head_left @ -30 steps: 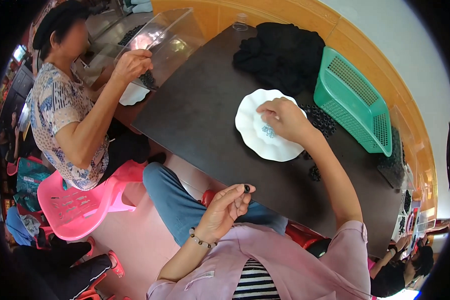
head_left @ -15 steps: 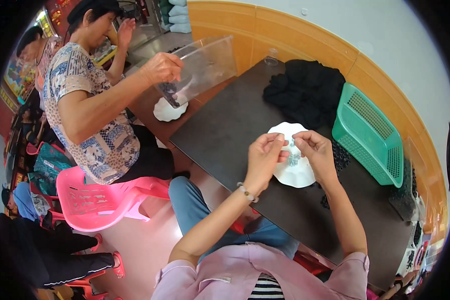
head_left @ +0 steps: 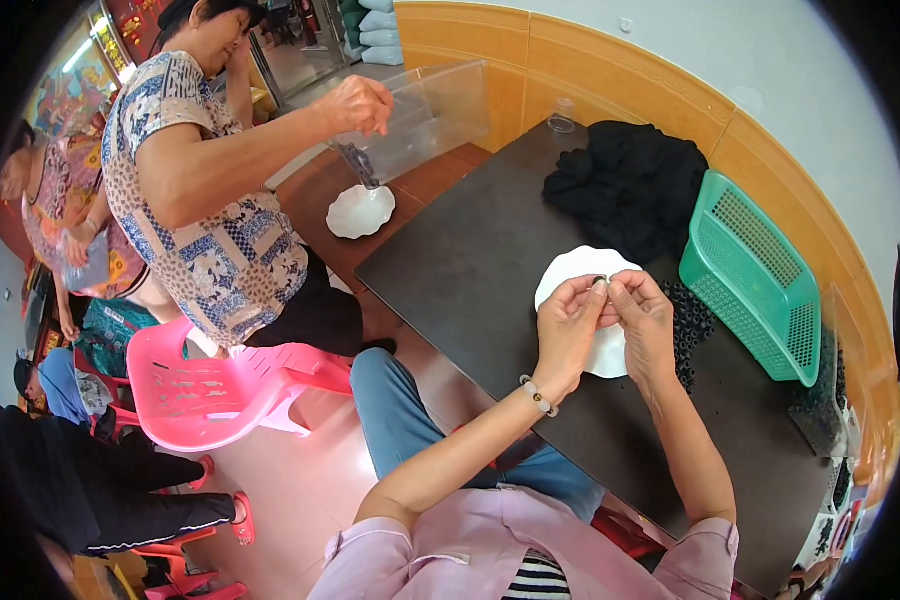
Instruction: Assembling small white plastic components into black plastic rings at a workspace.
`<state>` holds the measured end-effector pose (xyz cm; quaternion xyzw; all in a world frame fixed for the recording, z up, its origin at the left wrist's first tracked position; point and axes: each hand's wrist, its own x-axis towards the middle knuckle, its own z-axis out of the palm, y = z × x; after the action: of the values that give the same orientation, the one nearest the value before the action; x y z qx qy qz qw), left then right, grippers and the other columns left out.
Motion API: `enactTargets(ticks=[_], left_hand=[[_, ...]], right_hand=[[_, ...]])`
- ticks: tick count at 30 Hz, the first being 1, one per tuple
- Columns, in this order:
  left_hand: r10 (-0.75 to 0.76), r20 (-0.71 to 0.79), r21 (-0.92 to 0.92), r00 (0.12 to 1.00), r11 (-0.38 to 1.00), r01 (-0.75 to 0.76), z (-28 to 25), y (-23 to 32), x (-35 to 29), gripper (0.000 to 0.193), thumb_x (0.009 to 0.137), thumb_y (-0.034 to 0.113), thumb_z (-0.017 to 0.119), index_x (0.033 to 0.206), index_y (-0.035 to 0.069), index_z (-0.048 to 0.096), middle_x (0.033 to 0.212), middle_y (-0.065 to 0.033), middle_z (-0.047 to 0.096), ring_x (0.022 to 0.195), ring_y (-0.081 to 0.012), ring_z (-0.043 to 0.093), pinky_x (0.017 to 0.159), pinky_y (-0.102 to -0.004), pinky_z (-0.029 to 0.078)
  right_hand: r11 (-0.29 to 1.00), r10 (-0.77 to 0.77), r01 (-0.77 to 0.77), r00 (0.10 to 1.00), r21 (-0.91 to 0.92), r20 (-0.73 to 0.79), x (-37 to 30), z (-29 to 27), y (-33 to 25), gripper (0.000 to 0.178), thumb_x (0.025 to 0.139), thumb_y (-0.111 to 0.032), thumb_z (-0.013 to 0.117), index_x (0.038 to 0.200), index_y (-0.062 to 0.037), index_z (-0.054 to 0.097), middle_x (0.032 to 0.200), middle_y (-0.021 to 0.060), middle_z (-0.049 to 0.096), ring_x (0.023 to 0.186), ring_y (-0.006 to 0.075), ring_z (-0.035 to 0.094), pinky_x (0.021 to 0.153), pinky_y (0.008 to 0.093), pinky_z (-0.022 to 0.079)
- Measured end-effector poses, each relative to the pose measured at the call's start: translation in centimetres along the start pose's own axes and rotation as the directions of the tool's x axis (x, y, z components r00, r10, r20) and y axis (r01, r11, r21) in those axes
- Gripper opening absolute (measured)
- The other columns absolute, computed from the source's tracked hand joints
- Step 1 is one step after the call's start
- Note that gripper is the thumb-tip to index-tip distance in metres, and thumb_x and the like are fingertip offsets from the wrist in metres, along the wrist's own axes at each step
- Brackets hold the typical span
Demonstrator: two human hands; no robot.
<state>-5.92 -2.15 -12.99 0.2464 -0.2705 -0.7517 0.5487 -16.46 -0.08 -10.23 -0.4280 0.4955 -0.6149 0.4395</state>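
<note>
Left hand (head_left: 567, 332): I pinch a small round black piece (head_left: 599, 281) at one o'clock, axis unclear.
Right hand (head_left: 646, 322): pinched narrow, just beside; piece toward eleven o'clock; contents unclear.

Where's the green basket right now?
In the head view, the green basket is on the right of the dark table, near the wall, with the black cloth and little black pieces just to its left.

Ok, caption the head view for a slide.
Left hand pinches a small dark piece, right hand close beside it, over a scalloped white plate.
</note>
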Motion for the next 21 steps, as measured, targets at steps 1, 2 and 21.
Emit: enactTargets(ticks=[1, 2, 21], left_hand=[[-0.004, -0.007, -0.034, 1.0, 0.999, 0.004, 0.0, -0.1, -0.4, 0.023, 0.093, 0.015, 0.063, 0.107, -0.003, 0.061, 0.095, -0.009, 0.067, 0.08, -0.0128, 0.065, 0.073, -0.0264, 0.056], [-0.017, 0.0, -0.038, 1.0, 0.999, 0.017, -0.2, -0.2, -0.7, 0.023, 0.093, 0.015, 0.063, 0.107, -0.003, 0.061, 0.095, -0.009, 0.067, 0.08, -0.0128, 0.065, 0.073, -0.0264, 0.056], [-0.42, 0.12, -0.191, 0.9, 0.879, 0.436, -4.9, 4.0, -1.9, 0.017, 0.09, 0.013, 0.065, 0.098, -0.002, 0.064, 0.078, -0.0047, 0.065, 0.065, -0.0099, 0.061, 0.061, -0.0208, 0.053]], right_hand=[[1.0, 0.002, -0.002, 1.0, -0.005, -0.011, -0.3, 0.2, 0.1, 0.014, 0.09, -0.016, 0.066, 0.095, -0.0046, 0.059, 0.084, 0.0013, 0.062, 0.071, 0.0087, 0.06, 0.066, 0.0222, 0.05], [0.999, 0.023, -0.023, 1.0, 0.044, -0.006, -0.7, 0.4, 0.3, 0.014, 0.09, -0.016, 0.066, 0.095, -0.0045, 0.059, 0.085, 0.0016, 0.062, 0.071, 0.009, 0.06, 0.066, 0.0225, 0.051], [0.966, 0.012, 0.024, 0.991, -0.258, 0.135, -2.9, 1.3, -0.6, 0.015, 0.088, -0.009, 0.066, 0.098, 0.0009, 0.065, 0.089, 0.0027, 0.066, 0.081, 0.007, 0.058, 0.074, 0.0229, 0.045]])
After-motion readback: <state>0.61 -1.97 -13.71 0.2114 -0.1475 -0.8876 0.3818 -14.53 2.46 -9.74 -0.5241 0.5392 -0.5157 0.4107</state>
